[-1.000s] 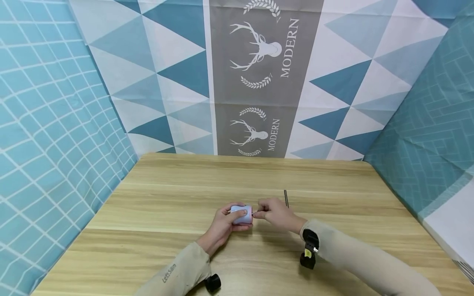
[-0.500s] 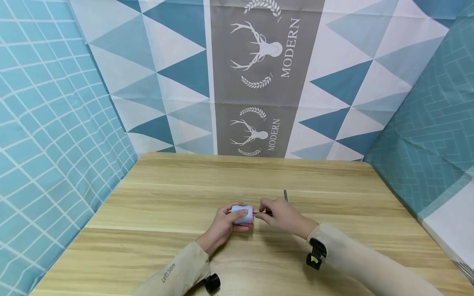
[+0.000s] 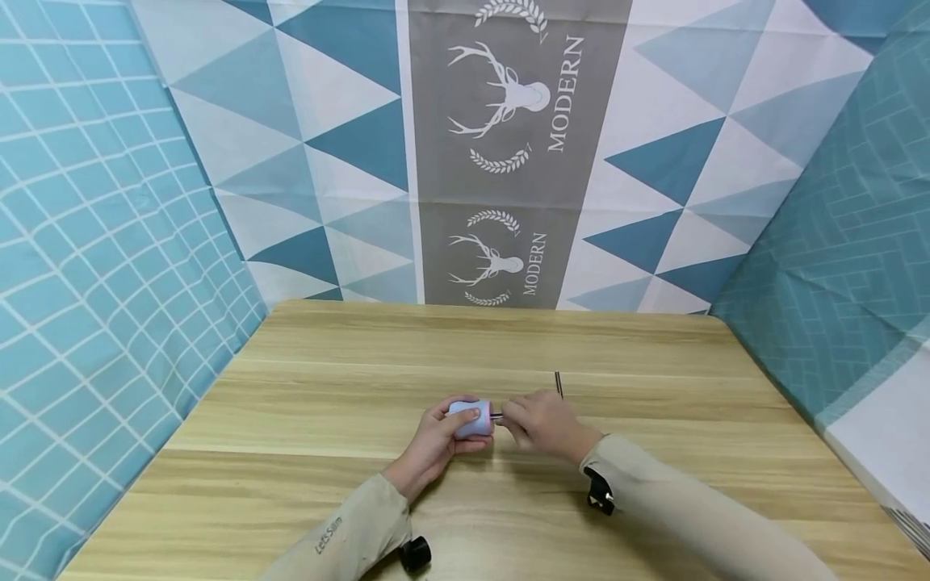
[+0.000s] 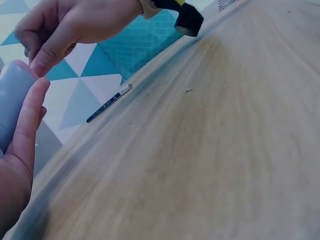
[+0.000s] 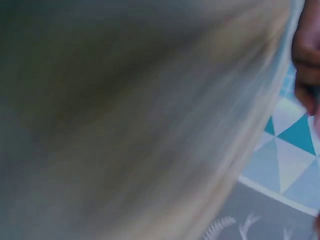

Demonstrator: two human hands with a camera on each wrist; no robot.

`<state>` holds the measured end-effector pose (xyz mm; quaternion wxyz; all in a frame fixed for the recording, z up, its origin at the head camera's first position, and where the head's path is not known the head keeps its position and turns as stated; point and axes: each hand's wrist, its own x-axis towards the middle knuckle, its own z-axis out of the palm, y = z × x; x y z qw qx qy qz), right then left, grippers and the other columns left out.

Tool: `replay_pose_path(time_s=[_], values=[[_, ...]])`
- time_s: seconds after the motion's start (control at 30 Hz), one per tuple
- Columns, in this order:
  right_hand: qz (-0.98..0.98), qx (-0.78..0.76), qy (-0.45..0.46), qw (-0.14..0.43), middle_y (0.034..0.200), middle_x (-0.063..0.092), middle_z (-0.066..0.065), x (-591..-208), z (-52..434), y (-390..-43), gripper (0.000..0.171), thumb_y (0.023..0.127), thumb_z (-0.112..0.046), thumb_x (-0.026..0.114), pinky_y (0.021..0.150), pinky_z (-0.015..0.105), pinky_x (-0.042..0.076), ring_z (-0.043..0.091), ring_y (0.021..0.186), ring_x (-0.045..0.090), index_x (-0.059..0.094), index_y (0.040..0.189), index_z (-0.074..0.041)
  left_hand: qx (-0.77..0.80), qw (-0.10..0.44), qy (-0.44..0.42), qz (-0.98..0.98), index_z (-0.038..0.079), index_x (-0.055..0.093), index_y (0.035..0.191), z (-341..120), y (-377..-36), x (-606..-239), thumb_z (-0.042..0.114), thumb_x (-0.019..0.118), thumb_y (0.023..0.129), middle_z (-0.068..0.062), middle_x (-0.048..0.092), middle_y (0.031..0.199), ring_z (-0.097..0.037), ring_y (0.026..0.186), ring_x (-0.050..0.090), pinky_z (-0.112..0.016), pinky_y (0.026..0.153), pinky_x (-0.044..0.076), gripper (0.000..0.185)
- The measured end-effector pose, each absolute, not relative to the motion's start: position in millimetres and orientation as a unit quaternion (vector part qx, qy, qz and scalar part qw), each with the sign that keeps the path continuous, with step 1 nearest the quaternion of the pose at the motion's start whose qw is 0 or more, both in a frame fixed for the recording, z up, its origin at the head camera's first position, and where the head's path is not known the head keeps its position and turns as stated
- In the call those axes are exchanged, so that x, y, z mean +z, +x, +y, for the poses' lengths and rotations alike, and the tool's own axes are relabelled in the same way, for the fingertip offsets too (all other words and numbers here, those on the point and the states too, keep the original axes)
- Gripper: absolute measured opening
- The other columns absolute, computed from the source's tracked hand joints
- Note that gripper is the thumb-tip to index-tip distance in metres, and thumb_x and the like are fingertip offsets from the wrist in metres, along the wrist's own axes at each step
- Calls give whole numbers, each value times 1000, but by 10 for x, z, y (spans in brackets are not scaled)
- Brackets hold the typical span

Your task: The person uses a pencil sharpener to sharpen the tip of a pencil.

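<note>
In the head view, my left hand (image 3: 436, 440) grips a small light blue cylinder with a pink rim, seemingly a pencil sharpener (image 3: 468, 418), thumb on its side. Close at its right, my right hand (image 3: 541, 424) pinches a thin dark pencil (image 3: 497, 415) that enters the pink end. Fingers hide most of the pencil. The left wrist view shows the sharpener (image 4: 12, 100) at its left edge, with my right hand (image 4: 82, 25) at its rim. Only part of a hand (image 5: 307, 60) appears at the edge of the right wrist view.
Beyond my right hand a dark, thin pen or pencil (image 4: 109, 103) lies on the wooden table (image 3: 327, 379). At the right edge stands a white object (image 3: 886, 444). Patterned cloths hang behind and on both sides.
My right hand moved right, baring more of the pencil, then came back left with its wrist turned over. My left hand and the sharpener barely moved.
</note>
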<state>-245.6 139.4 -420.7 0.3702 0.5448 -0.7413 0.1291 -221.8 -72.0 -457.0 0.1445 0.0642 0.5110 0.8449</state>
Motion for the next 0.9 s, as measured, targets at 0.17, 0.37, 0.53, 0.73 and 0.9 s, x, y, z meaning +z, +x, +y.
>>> replay_pose_path(time_s=[0.17, 0.37, 0.53, 0.73, 0.9], values=[[-845, 369, 375, 96, 54, 50, -7, -4172, 1320, -2343, 32, 84, -7, 76, 42, 14, 30, -1, 49, 34, 50, 65, -13, 841, 145, 52, 518, 2, 64, 112, -720, -2203, -4571, 3, 62, 95, -22, 58, 105, -28, 69, 72, -33, 67, 64, 17], [-764, 566, 81, -300, 50, 31, -4, -4017, 1354, -2452, 35, 88, -9, 64, 39, 19, 16, 8, 43, 21, 41, 63, -14, 825, 143, 62, 543, -7, 61, 117, -705, -2196, -4571, 1, 65, 91, -21, 61, 103, -29, 67, 72, -35, 65, 64, 27], [-759, 550, 89, -336, 52, 31, -3, -3961, 1372, -2504, 34, 92, -16, 63, 41, 19, 14, 8, 44, 19, 41, 67, -13, 828, 140, 52, 541, -4, 62, 115, -710, -2225, -4575, 1, 65, 91, -20, 61, 101, -30, 67, 72, -34, 63, 64, 25], [-827, 444, 290, -186, 60, 54, 3, -3848, 1466, -2440, 23, 98, -17, 63, 41, 21, 30, 7, 46, 34, 62, 84, 1, 835, 142, 51, 529, 2, 65, 112, -716, -2233, -4565, 5, 66, 92, -20, 61, 98, -28, 68, 72, -33, 65, 64, 20], [-830, 212, 511, 74, 82, 68, 1, -3883, 1527, -2396, 10, 92, -9, 71, 56, 18, 52, 4, 65, 58, 67, 99, -4, 846, 144, 48, 511, 1, 63, 115, -728, -2229, -4555, 5, 63, 93, -21, 60, 101, -27, 68, 72, -33, 66, 64, 22]])
